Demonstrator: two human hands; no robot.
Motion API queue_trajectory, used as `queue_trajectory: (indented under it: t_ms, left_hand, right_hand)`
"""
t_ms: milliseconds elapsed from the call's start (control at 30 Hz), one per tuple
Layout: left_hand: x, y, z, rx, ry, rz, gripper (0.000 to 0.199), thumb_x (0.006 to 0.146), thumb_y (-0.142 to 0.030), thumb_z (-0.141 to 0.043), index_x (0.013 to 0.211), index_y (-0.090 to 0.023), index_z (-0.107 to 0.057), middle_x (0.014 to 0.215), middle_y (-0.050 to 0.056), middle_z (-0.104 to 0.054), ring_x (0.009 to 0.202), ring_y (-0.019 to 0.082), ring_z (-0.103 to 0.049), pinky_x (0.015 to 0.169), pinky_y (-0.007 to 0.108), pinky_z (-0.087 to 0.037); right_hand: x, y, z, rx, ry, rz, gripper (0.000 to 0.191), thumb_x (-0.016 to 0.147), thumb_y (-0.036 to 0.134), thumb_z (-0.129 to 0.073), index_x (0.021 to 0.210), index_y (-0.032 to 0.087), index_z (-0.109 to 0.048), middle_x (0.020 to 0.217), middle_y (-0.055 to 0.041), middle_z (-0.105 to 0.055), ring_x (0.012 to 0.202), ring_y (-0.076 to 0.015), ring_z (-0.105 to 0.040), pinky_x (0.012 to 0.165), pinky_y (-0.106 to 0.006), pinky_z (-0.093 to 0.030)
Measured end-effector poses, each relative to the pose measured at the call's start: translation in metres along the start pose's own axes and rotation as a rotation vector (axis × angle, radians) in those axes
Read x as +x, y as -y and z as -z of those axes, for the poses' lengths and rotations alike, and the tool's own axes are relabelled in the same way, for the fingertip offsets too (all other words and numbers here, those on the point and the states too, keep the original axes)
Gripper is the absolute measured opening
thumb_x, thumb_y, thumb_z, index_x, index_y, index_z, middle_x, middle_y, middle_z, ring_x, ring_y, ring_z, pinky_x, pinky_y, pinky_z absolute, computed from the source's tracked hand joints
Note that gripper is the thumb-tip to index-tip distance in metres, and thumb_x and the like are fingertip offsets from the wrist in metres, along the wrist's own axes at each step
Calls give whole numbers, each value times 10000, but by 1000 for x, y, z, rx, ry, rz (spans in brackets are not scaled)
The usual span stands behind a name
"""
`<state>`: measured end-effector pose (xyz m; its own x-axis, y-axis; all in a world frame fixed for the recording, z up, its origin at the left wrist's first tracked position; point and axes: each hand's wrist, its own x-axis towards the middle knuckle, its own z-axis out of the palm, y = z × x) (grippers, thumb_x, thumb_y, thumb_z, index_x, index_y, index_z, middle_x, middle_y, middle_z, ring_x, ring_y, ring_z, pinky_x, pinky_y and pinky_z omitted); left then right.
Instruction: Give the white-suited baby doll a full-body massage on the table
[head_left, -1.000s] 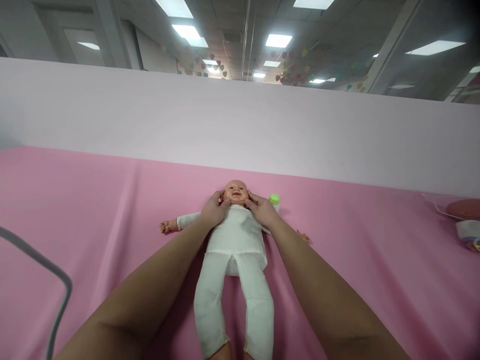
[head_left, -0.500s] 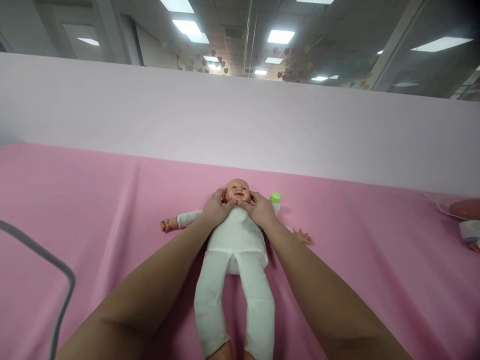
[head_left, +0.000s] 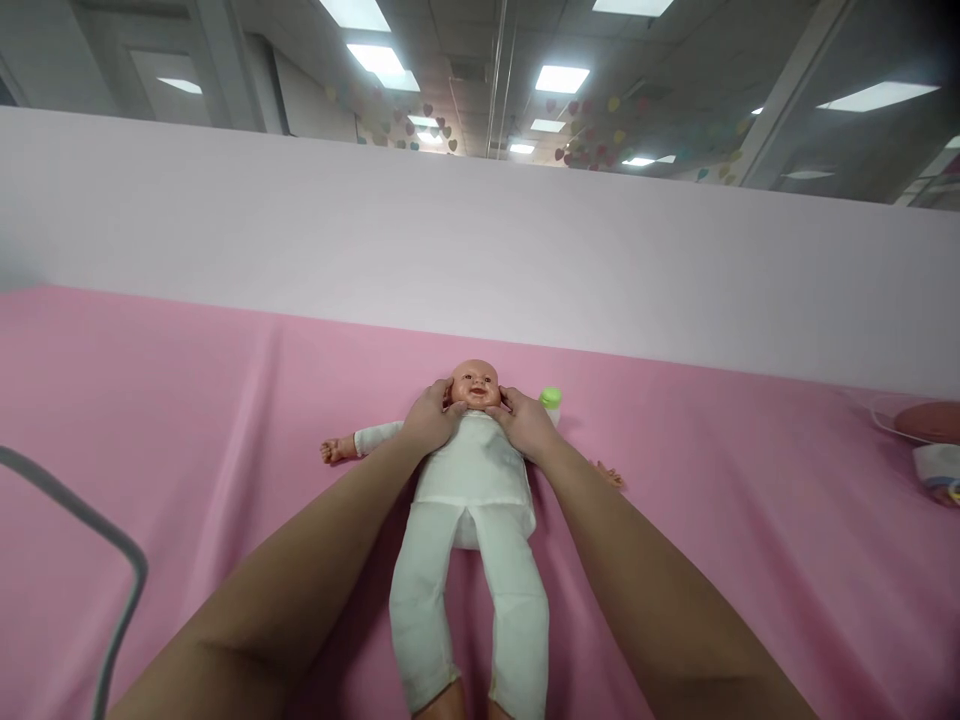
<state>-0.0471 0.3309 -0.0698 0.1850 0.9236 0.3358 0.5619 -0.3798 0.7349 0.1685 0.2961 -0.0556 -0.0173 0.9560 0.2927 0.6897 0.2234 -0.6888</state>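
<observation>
A baby doll [head_left: 474,460] with a white cloth body lies on its back on the pink cover [head_left: 187,400], its head away from me and its arms spread. My left hand [head_left: 433,418] cups the left side of the doll's head, thumb by the chin and fingers beside the ear. On the other side, my right hand [head_left: 527,424] holds the head in the same way. The fingertips behind the head are partly hidden. Just beyond my right hand stands a small bottle with a green cap [head_left: 551,398], its lower part covered by the hand.
A grey curved tube or cable [head_left: 112,535] crosses the left front. At the far right edge lie a brownish round object [head_left: 930,422] and a white item with coloured marks [head_left: 937,470]. Behind the cover rises a white wall panel [head_left: 480,250], with glass above it.
My thumbs have moved apart, from nearly meeting under the doll's chin to either side of it. The hands stay at the head and the doll lies in the same place.
</observation>
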Motion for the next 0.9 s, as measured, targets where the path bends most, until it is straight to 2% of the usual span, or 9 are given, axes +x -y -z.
queue_trajectory:
  t_ms: [167,267,400,500,567,633,700,800,900]
  left_hand:
    - [5,3,7,-126,-48,44,384,1005,-354,-441,1289,-218,-662,1280,98,-736,1176,262,-678,1023,407,-508]
    - [9,-5,13,-181,-118,92,368,1001,-372,-411,1124,-210,-718,1173,91,-765,1082,249,-693,959,383,-526]
    - [8,-36,25,-183,-261,109,320,955,-439,-504,1015,-233,-741,956,40,-765,908,234,-679,835,347,-524]
    - [3,-70,27,-293,-308,83,194,883,-380,-620,895,-223,-734,832,17,-723,797,201,-644,722,299,-498]
    - [2,-95,20,-527,-238,133,127,849,-312,-677,807,-194,-694,759,19,-676,714,171,-608,656,269,-481]
    - [2,-117,8,-860,-66,320,134,867,-276,-696,792,-172,-656,725,28,-637,645,141,-581,616,248,-483]
    - [3,-132,-9,-1057,76,522,169,933,-296,-651,841,-155,-643,746,60,-633,643,145,-603,617,255,-516]
    - [6,-144,-34,-1074,173,680,255,1002,-368,-563,917,-135,-618,784,108,-619,673,193,-638,630,314,-563]
    - [10,-149,-57,-1013,180,766,245,1012,-378,-549,991,-138,-591,793,85,-580,682,206,-621,651,333,-569]
  right_hand:
    - [1,-7,1,74,-2,94,457,1002,371,-556,1438,246,-613,1430,-69,-667,1333,-276,-611,1152,-431,-439]
    - [2,-3,6,53,-1,124,437,1016,305,-499,1434,273,-622,1394,-41,-694,1295,-248,-643,1130,-404,-470]
    - [4,5,20,20,-31,101,404,954,180,-527,1295,280,-719,1225,-42,-775,1145,-235,-719,1026,-370,-544]
    - [5,8,38,41,-98,91,438,927,105,-486,1267,257,-718,1148,-43,-789,1052,-192,-743,972,-336,-570]
    - [5,7,52,61,-181,89,451,925,78,-447,1254,234,-714,1115,-39,-789,1027,-164,-745,967,-315,-570]
    - [2,3,64,22,-256,73,461,918,65,-432,1244,226,-716,1131,-35,-785,1058,-156,-738,980,-308,-565]
    - [-3,-4,74,-58,-299,43,476,908,61,-435,1253,226,-717,1210,-42,-767,1136,-176,-715,1020,-333,-551]
    - [-15,-14,78,-175,-312,35,515,887,50,-447,1312,199,-698,1353,-71,-708,1269,-226,-648,1116,-392,-495]
    - [-27,-24,72,-285,-302,38,596,898,39,-421,1454,166,-594,1488,-86,-613,1396,-231,-551,1190,-391,-427]
